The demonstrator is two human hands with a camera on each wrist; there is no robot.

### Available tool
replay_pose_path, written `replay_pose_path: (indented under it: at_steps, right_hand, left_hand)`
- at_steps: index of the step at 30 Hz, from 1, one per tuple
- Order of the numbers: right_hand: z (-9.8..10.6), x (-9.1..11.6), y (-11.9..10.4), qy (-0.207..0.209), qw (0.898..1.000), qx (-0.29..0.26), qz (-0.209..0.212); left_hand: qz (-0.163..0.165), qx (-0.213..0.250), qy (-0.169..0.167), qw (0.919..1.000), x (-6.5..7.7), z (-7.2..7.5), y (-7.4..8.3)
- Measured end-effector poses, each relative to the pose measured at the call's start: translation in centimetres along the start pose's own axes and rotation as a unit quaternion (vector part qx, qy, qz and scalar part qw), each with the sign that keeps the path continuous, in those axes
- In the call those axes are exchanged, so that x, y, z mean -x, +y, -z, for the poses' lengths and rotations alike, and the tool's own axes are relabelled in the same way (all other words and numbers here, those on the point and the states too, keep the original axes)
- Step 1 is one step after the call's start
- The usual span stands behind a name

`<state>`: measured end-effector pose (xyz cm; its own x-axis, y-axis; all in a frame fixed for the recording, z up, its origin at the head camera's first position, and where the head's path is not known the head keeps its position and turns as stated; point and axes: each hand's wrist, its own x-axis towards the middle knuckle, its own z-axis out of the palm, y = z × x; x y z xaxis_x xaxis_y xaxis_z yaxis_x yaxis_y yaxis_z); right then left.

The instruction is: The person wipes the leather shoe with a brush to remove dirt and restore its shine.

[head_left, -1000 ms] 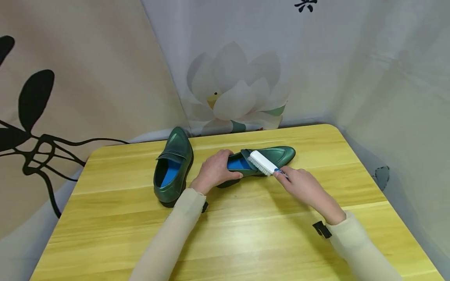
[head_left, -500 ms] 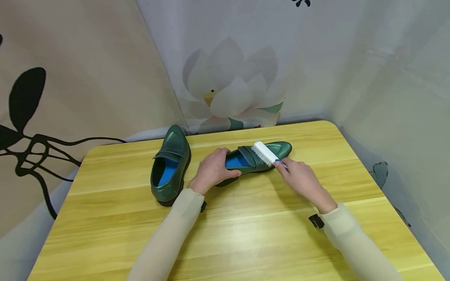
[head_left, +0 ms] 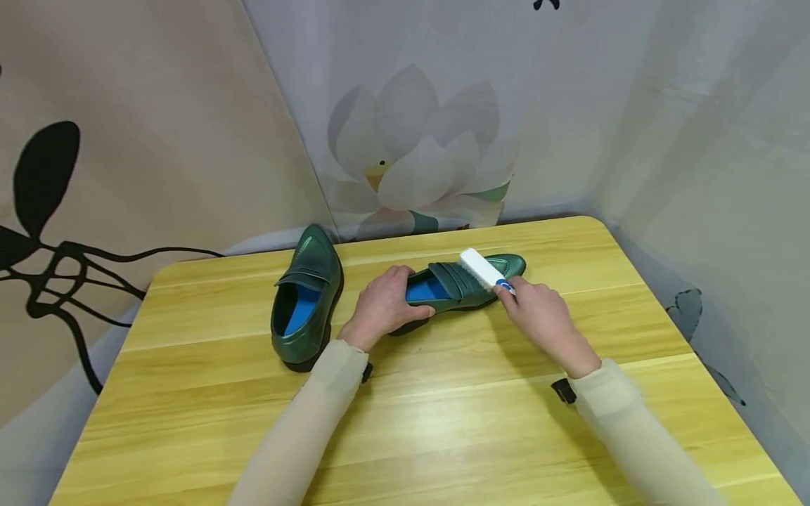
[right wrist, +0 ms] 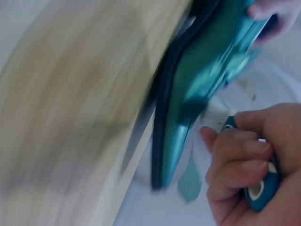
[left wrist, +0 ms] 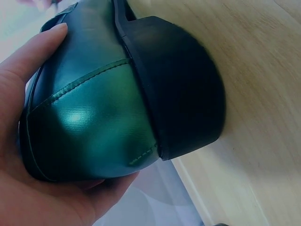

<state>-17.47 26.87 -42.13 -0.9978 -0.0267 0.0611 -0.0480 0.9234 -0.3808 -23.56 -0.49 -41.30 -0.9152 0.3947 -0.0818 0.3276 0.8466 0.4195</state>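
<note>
A green loafer [head_left: 452,284] with a blue insole lies on its sole, toe to the right. My left hand [head_left: 382,306] grips its heel end; in the left wrist view the thumb presses along the shoe's side and fingers wrap behind the heel [left wrist: 94,122]. My right hand [head_left: 540,316] holds a white-headed brush [head_left: 479,268] by its blue-and-white handle [right wrist: 263,188], fingers curled round it. The brush head lies across the loafer's upper, just ahead of the strap. The right wrist view is blurred.
A second green loafer [head_left: 309,299] stands to the left, toe pointing away, close to my left hand. Both shoes are on a yellow wooden table [head_left: 418,429]. A printed curtain [head_left: 418,126] hangs behind the table's back edge.
The brush has slid from the strap toward the toe of the loafer, my right hand moving with it. My left hand keeps its grip on the heel. The head view has shifted slightly.
</note>
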Motion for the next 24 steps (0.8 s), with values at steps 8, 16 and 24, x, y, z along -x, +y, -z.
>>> replay_pose_path:
  at_steps: [8,16,24]
  right_hand:
    - [0.1,0.0,0.5,0.0,1.0,0.002,-0.005]
    - [1.9,-0.4,4.3,-0.004,0.998,0.015,-0.059]
    - [0.3,-0.5,0.0,-0.014,1.0,-0.008,0.002]
  left_hand:
    - [-0.003,0.0,-0.001,1.0,0.0,-0.1,0.2]
    - [-0.007,-0.005,0.004,1.0,0.1,-0.1,0.1]
    - [0.0,-0.002,0.004,1.0,0.1,0.0,0.1]
